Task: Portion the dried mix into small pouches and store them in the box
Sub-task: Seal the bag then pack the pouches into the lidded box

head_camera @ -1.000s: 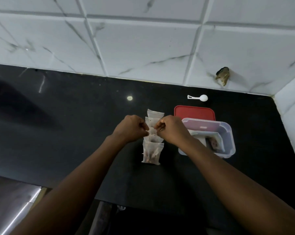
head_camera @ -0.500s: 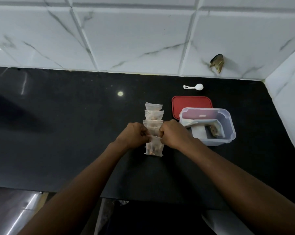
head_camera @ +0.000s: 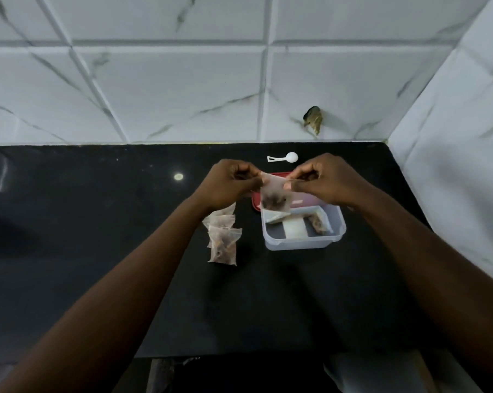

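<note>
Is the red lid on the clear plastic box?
No, the red lid lies on the black counter behind the open clear plastic box.

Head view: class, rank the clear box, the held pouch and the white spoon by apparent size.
1. clear box
2. held pouch, held up nearer the camera, so it may look larger than it is
3. white spoon

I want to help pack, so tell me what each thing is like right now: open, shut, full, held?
Held pouch: filled, in the air, top pinched by both hands.
Left hand: pinching its top.
Right hand: pinching its top.
Box: open, stored pouches inside.
Red lid: off, lying behind the box.
Counter pouches: filled, lying in an overlapping row.
Spoon: lying flat, untouched.
</note>
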{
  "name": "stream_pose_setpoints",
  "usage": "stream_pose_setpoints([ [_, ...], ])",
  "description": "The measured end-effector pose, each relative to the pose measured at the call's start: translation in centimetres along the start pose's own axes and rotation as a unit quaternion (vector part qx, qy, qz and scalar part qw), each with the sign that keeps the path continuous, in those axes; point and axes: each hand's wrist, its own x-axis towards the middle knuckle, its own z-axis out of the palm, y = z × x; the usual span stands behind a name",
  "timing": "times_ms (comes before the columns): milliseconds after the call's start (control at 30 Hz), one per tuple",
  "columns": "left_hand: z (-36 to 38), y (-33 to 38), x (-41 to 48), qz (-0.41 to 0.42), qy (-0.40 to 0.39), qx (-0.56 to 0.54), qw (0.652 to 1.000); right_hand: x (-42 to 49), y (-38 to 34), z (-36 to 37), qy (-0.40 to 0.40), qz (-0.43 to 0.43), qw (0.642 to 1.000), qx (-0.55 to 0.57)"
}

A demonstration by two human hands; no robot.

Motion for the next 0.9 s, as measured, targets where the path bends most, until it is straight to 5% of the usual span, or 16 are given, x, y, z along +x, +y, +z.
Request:
stream_pose_setpoints([
  [333, 5.4, -1.2, 0.9, -0.043, 0.033, 0.052, 0.997, 0.3, 6.3, 0.7, -0.004, 0.019, 1.0, 0.002],
  [467, 6.4, -2.4, 0.7, -0.055, 0.037, 0.154, 0.986, 1.1, 8.0, 2.7, -0.036, 0.017, 0.999, -0.019],
  [667, 7.0, -3.1, 1.4, -0.1, 0.035, 0.293, 0.95, 2.7, 8.6, 4.8, -0.05, 0.017, 0.998, -0.027],
  [800, 7.5, -2.4, 2.0, -0.03, 0.041, 0.461, 0.886, 3.6, 8.8, 5.4, -0.063, 0.022, 0.997, -0.037],
  [900, 7.7, -2.9, 2.5, -0.051, 0.04, 0.502, 0.863, 3.9, 8.9, 5.5, -0.056, 0.018, 0.997, -0.055],
])
